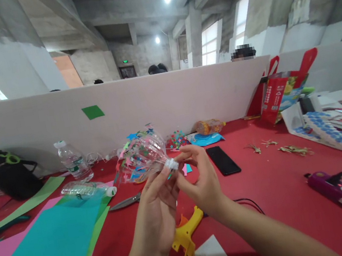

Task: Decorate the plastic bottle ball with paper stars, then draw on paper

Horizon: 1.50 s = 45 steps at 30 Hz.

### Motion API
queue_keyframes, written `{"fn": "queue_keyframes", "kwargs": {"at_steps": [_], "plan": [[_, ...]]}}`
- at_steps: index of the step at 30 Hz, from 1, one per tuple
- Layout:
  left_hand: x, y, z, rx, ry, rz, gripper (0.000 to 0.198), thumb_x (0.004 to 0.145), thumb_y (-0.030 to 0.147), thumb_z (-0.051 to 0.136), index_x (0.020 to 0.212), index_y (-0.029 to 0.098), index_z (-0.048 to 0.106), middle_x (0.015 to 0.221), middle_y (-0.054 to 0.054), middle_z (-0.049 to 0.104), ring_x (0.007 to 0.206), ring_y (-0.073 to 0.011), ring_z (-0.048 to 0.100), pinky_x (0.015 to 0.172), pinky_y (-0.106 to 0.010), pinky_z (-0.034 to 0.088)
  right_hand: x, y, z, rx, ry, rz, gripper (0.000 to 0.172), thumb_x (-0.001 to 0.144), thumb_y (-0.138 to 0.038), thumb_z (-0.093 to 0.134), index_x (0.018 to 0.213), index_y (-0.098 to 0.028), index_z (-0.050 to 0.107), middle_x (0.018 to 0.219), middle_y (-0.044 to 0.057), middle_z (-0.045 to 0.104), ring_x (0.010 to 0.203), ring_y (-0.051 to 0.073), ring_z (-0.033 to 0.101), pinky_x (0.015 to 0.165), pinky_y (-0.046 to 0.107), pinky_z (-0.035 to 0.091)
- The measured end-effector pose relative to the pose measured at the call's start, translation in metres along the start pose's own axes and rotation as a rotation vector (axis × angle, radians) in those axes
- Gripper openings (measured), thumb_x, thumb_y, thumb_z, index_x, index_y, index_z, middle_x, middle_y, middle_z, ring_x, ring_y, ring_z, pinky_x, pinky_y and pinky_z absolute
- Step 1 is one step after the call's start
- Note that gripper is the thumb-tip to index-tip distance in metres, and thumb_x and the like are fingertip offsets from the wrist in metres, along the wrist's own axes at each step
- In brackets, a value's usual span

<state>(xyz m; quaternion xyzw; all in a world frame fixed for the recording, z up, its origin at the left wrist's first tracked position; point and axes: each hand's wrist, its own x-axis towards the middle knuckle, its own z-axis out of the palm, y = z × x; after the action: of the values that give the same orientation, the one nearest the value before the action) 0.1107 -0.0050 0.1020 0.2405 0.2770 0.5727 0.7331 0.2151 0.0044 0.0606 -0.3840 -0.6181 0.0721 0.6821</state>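
Observation:
My left hand (159, 207) is closed around the neck of a clear plastic bottle (148, 149) cut into strips that fan out, with coloured stars and paper pieces on or around them. The bottle lies tilted, its white cap (172, 163) towards me. At this cap the fingers of my right hand (199, 175) are pinched, thumb below and forefinger above. Under my hands lies a yellow glue gun (189, 231), partly covered by the left wrist. Scissors (127, 202) rest just left of my left hand.
Coloured paper sheets (47, 247), a flattened bottle (85, 189), an upright bottle (74, 162) and a black jug (6, 173) occupy the left. Beyond my right hand are a phone (223, 160) and an orange-filled bottle (208, 127). A purple power strip (341, 192) lies right. A white partition (169, 98) stands behind.

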Motion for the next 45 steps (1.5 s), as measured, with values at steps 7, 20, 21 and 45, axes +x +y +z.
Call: {"fn": "queue_keyframes", "kwargs": {"at_steps": [7, 20, 21, 45], "plan": [[0.0, -0.002, -0.002, 0.001, -0.034, 0.015, 0.013, 0.077, 0.007, 0.061, 0.087, 0.013, 0.066, 0.09, -0.004, 0.07, 0.076, -0.0122, 0.067, 0.068, -0.019, 0.054, 0.001, 0.0, -0.001, -0.022, -0.01, -0.028, 0.049, 0.072, -0.007, 0.056, 0.116, -0.026, 0.044, 0.1, 0.002, 0.057, 0.092, 0.018, 0.058, 0.084, 0.039, 0.051], [-0.007, -0.003, 0.003, -0.104, 0.022, -0.053, 0.018, 0.078, 0.005, 0.058, 0.09, 0.014, 0.066, 0.09, -0.004, 0.071, 0.081, -0.0121, 0.068, 0.073, -0.018, 0.056, 0.003, -0.007, -0.005, -0.095, 0.009, -0.153, 0.053, 0.07, -0.004, 0.053, 0.119, -0.023, 0.044, 0.099, 0.003, 0.057, 0.092, 0.019, 0.055, 0.084, 0.04, 0.049], [-0.007, -0.003, 0.003, -0.108, 0.02, -0.055, 0.018, 0.078, 0.005, 0.057, 0.091, 0.014, 0.066, 0.091, -0.004, 0.071, 0.081, -0.012, 0.068, 0.072, -0.018, 0.056, 0.004, -0.007, -0.005, -0.103, 0.012, -0.16, 0.053, 0.07, -0.004, 0.053, 0.118, -0.023, 0.044, 0.098, 0.003, 0.057, 0.091, 0.019, 0.054, 0.083, 0.039, 0.049], [-0.005, -0.004, 0.005, -0.066, 0.112, -0.081, 0.019, 0.084, 0.007, 0.051, 0.087, 0.011, 0.069, 0.083, -0.005, 0.073, 0.072, -0.0114, 0.068, 0.065, -0.017, 0.056, 0.006, -0.009, -0.006, -0.089, -0.018, -0.075, 0.056, 0.066, -0.003, 0.053, 0.115, -0.026, 0.043, 0.09, 0.001, 0.057, 0.083, 0.02, 0.055, 0.075, 0.04, 0.05]]}}
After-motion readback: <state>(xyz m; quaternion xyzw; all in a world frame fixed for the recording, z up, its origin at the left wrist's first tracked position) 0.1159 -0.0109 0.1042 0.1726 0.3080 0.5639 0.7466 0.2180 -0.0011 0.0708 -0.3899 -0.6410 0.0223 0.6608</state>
